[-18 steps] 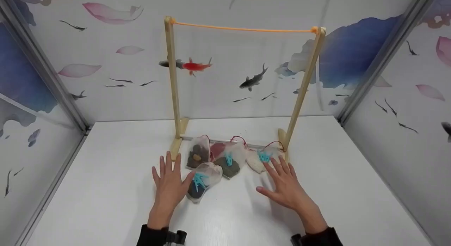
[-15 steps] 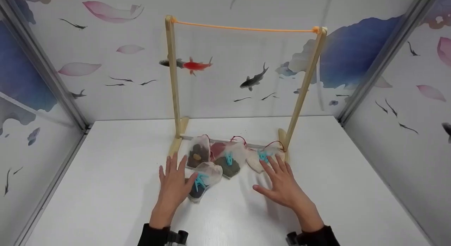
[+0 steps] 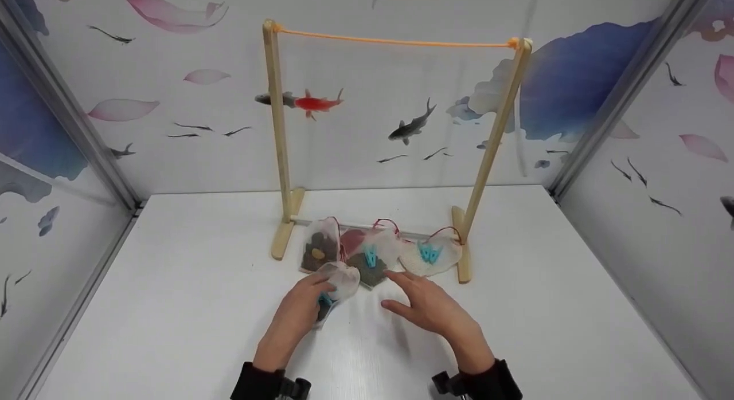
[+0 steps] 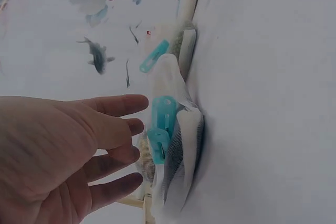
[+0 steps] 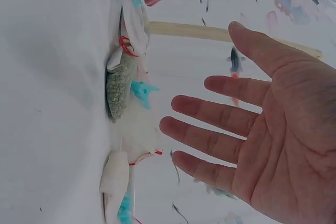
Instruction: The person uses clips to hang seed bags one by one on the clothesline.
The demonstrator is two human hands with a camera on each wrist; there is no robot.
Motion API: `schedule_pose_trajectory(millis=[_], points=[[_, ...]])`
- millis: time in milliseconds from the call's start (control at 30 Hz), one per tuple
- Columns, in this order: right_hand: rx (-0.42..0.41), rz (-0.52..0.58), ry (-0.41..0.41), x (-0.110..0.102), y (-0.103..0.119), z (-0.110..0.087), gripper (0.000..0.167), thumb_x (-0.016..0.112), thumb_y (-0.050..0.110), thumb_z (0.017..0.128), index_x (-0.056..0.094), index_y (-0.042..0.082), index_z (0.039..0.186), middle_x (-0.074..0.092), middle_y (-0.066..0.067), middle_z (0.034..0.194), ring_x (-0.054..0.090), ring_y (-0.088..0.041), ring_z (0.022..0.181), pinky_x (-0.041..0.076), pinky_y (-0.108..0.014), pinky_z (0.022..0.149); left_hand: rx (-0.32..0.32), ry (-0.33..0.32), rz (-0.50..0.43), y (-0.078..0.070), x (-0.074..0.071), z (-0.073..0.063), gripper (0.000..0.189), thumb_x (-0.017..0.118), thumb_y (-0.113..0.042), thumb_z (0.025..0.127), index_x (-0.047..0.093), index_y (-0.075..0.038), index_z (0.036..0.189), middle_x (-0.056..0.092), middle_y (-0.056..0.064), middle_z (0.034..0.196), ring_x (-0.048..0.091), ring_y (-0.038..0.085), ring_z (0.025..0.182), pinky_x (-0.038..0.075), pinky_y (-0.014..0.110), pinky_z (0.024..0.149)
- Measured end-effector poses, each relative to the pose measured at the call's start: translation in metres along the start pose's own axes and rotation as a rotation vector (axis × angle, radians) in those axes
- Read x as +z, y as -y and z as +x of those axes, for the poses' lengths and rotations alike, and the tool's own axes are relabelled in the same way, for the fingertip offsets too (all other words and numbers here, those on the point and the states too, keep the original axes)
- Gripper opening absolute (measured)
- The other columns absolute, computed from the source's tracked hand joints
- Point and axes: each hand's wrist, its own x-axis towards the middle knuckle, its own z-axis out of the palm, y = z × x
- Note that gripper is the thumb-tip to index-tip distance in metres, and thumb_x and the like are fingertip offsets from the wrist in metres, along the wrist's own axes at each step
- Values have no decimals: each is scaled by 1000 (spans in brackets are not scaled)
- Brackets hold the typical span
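Observation:
My left hand (image 3: 297, 306) is over the nearest mesh drawstring bag (image 3: 344, 278), which has dark filling and blue clothespins (image 4: 164, 115) on it. In the left wrist view the fingertips stop just short of the pins, with nothing between fingers and thumb. My right hand (image 3: 434, 309) hovers with fingers extended, its fingertips by a bag of grey-green filling (image 3: 367, 274) that carries a blue clothespin (image 3: 371, 255). Right of it lies a bag with pale filling (image 3: 416, 262), with blue clothespins (image 3: 428, 253) on top. The left hand hides part of the nearest bag.
Behind the hands stands a wooden frame (image 3: 498, 136) with an orange cord (image 3: 395, 42) tied between its posts. A bag of dark stones (image 3: 319, 252) and one with reddish filling (image 3: 352, 239) lie by its base bar. Patterned walls enclose the white table (image 3: 189, 308).
My left hand has moved right and curved its fingers over the nearest bag. My right hand has moved left, from the pale bag toward the grey-green one. The bags lie where they were.

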Motion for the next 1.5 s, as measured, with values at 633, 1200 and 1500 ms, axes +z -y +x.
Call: schedule_pose_trajectory(millis=[633, 1200, 1500], points=[[-129, -30, -47, 11, 6, 3, 35, 64, 30, 98, 61, 5, 123, 73, -12, 108, 70, -27, 99, 57, -42, 86, -26, -13, 30, -3, 1, 3, 24, 74, -11, 88, 63, -8, 110, 69, 9, 110, 68, 26, 105, 56, 40, 90], [-100, -61, -234, 17, 17, 4, 41, 55, 56, 97, 51, 15, 97, 52, 2, 76, 39, -4, 65, 32, -18, 58, 152, 65, -479, -49, -8, 7, 31, 66, -24, 95, 69, -20, 125, 73, -4, 113, 67, 9, 100, 57, 25, 86], [-157, -119, -491, 18, 13, 5, 51, 62, 42, 97, 43, 15, 58, 26, 14, 54, 20, 3, 50, 15, -16, 52, 80, 63, -612, -59, -2, 6, 29, 65, -32, 96, 70, -23, 123, 74, -6, 110, 69, 7, 100, 56, 22, 85]])
